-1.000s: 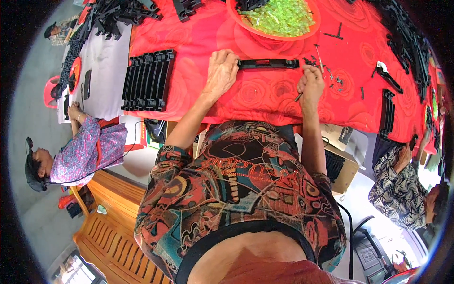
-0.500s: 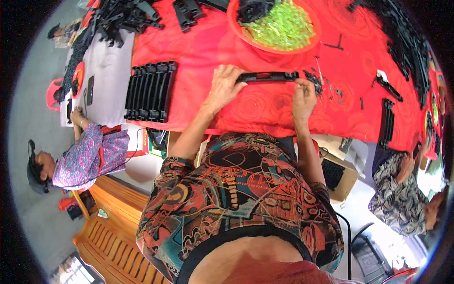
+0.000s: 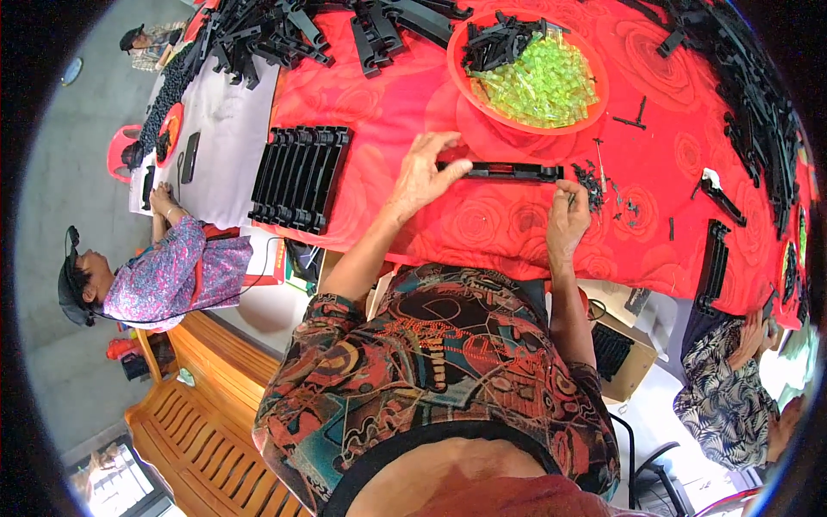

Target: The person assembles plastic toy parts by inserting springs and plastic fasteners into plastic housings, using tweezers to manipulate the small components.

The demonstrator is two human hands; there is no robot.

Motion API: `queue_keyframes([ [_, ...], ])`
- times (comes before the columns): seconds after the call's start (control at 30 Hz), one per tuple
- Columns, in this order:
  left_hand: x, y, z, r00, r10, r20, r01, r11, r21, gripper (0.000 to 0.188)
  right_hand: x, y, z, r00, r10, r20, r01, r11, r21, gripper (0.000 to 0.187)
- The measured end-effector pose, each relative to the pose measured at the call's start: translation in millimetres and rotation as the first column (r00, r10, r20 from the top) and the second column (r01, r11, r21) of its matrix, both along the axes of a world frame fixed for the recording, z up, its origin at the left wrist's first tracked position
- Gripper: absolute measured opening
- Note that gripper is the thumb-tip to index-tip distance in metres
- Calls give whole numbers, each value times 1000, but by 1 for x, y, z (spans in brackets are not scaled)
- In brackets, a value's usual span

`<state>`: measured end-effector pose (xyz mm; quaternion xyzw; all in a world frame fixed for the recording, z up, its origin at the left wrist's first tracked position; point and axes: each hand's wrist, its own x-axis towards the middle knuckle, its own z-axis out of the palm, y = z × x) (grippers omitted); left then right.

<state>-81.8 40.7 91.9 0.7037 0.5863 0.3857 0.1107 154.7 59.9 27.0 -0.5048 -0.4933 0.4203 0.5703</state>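
A long black plastic bar [image 3: 515, 171] with slots lies crosswise on the red tablecloth in front of me. My left hand [image 3: 420, 179] is at its left end, forefinger and thumb spread apart, with the thumb lying across the bar. My right hand [image 3: 568, 226] is closed in a pinch beside the bar's right end. Something small and dark shows between its fingers, too small to name. Just right of that hand is a loose heap of tiny black pieces [image 3: 589, 184], with a thin screwdriver-like tool [image 3: 601, 164] next to it.
A row of similar black bars [image 3: 301, 179] sits at left. Behind stands a red basin [image 3: 594, 112] of yellow-green clear pieces and black parts. Black parts pile up at far left [image 3: 250, 43] and right [image 3: 758, 112]. Co-workers sit at left [image 3: 164, 276] and right [image 3: 715, 379].
My left hand has loosened from the bar, its forefinger and thumb now spread. My right hand stays pinched at the bar's right end. The whole view has shifted slightly.
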Motion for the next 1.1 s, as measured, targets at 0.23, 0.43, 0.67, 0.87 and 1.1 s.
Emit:
queue_keyframes([
  [0.23, -5, 76, 35, 973, 53, -224, 1, 972, 236, 13, -1, -2, 3, 999, 41, -6, -41, 999, 24, 9],
  [0.43, -10, 130, 40, 877, 196, -438, -20, 927, 374, 11, -4, -2, 7, 999, 42, -3, -42, 997, 70, 11],
  [0.67, 0, 116, 38, 915, 134, -381, 44, 904, 426, 6, -2, -2, 6, 1000, 23, -14, -21, 994, 111, 9],
  [0.87, 12, 131, 46, 859, -66, -508, 239, 929, 283, 10, -2, -3, 14, 994, 43, 96, -47, 998, 42, 10],
  [1.1, 46, 163, 33, 768, -214, -604, 350, 930, 115, 17, -5, -3, 11, 999, 30, 38, -32, 997, 67, 10],
])
